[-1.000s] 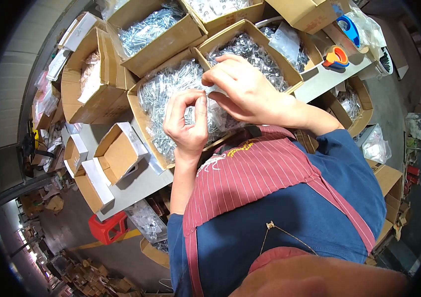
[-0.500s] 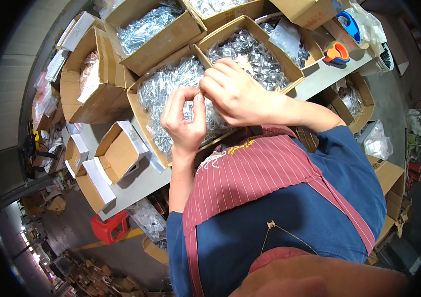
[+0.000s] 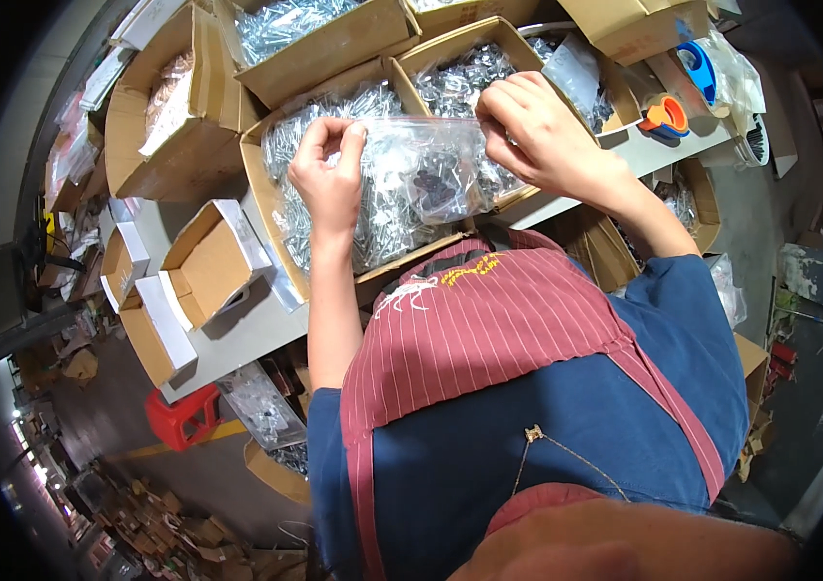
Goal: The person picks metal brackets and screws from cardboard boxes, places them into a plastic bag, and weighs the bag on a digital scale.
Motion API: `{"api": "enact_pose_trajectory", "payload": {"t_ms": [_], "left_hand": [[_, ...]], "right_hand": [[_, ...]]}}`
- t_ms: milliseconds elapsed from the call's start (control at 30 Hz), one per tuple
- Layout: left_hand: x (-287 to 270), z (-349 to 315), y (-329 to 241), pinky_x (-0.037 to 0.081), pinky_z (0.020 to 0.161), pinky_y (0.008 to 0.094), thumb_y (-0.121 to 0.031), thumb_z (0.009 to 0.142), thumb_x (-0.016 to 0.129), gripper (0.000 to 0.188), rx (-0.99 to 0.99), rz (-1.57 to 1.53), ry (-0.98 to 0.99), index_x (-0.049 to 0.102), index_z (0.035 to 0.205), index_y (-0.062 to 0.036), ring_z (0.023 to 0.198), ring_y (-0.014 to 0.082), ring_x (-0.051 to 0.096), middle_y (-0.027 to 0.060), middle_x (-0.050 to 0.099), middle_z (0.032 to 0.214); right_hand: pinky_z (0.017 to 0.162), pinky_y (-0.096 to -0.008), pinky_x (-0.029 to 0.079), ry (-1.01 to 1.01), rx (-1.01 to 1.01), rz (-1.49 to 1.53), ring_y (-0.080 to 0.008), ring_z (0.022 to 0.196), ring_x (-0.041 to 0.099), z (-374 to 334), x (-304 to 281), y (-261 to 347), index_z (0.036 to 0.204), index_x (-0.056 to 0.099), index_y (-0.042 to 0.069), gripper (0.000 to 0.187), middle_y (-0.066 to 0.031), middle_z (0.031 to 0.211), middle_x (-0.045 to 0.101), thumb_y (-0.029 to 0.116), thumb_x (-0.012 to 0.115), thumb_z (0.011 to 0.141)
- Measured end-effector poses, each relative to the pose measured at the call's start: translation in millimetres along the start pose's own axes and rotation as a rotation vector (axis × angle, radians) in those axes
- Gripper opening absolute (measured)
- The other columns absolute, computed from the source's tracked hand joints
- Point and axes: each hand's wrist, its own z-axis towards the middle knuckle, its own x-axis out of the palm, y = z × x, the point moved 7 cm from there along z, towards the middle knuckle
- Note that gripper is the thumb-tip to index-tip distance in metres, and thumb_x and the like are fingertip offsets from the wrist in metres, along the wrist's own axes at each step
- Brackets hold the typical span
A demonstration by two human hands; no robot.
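My left hand (image 3: 326, 182) pinches one end of the top edge of a clear zip bag (image 3: 445, 172). The other end of that edge is gripped by my right hand (image 3: 545, 140), so the top is pulled straight between them. Small metal and dark parts show through the plastic in the lower part of the bag. It hangs above a cardboard box (image 3: 255, 184) lined with plastic and filled with long silvery screws (image 3: 297, 228). Beyond my right hand stands another box of small dark and shiny fittings (image 3: 455, 82).
Further back are a box of bluish screws (image 3: 286, 29) and an upright carton (image 3: 179, 126). White-edged empty trays (image 3: 213, 266) sit on the left of the grey table (image 3: 228, 360). An orange tape dispenser (image 3: 665, 116) and a blue one (image 3: 697, 73) lie right. A red stool (image 3: 179, 416) stands below.
My hands have moved apart from their close pinch, left hand leftward and right hand rightward. The clear bag now shows stretched between them. The whole view has shifted slightly.
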Motion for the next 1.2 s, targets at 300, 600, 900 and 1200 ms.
{"api": "enact_pose_trajectory", "payload": {"t_ms": [300, 600, 900, 1200], "left_hand": [[5, -19, 11, 0.051, 0.076, 0.0257, -0.025, 0.091, 0.069, 0.031, -0.164, -0.367, 0.094, 0.063, 0.101, 0.0033, 0.081, 0.0149, 0.065, 0.0096, 0.069, 0.088], [13, -104, -3, 0.039, 0.101, 0.0322, -0.014, 0.075, 0.080, 0.081, -0.374, -0.880, 0.239, 0.037, 0.143, -0.0003, 0.123, 0.0240, 0.049, 0.0119, 0.052, 0.132], [-48, -192, 11, 0.048, 0.098, 0.0395, -0.027, 0.083, 0.075, 0.058, -0.633, -1.363, -0.211, 0.056, 0.124, 0.0082, 0.111, 0.0266, 0.062, 0.0155, 0.064, 0.120], [-148, -326, 38, 0.043, 0.103, 0.0418, -0.002, 0.087, 0.061, 0.038, -0.439, -1.003, -0.995, 0.055, 0.124, 0.0034, 0.111, 0.0268, 0.060, 0.0147, 0.063, 0.118]], "right_hand": [[0.069, -0.0258, 0.042, 0.262, 0.457, 0.996, -0.0070, 0.079, 0.051, 2, 10, -12, 0.094, 0.059, 0.002, 0.024, 0.0013, 0.084, 0.056, 0.026, 0.063, 0.093], [0.070, -0.0169, 0.044, 0.226, 0.354, 1.790, -0.0038, 0.077, 0.056, 70, 51, 29, 0.107, 0.061, -0.001, 0.024, 0.0005, 0.091, 0.060, 0.020, 0.063, 0.093], [0.094, -0.0382, 0.052, 0.453, 0.446, 1.746, -0.0179, 0.096, 0.064, 95, 158, 63, 0.107, 0.063, -0.001, 0.023, -0.0094, 0.101, 0.066, 0.018, 0.061, 0.095], [0.086, -0.0279, 0.048, 0.606, 0.560, 1.393, -0.0183, 0.092, 0.061, 67, 223, 45, 0.110, 0.059, -0.003, 0.022, -0.0101, 0.103, 0.064, 0.003, 0.056, 0.089]]}}
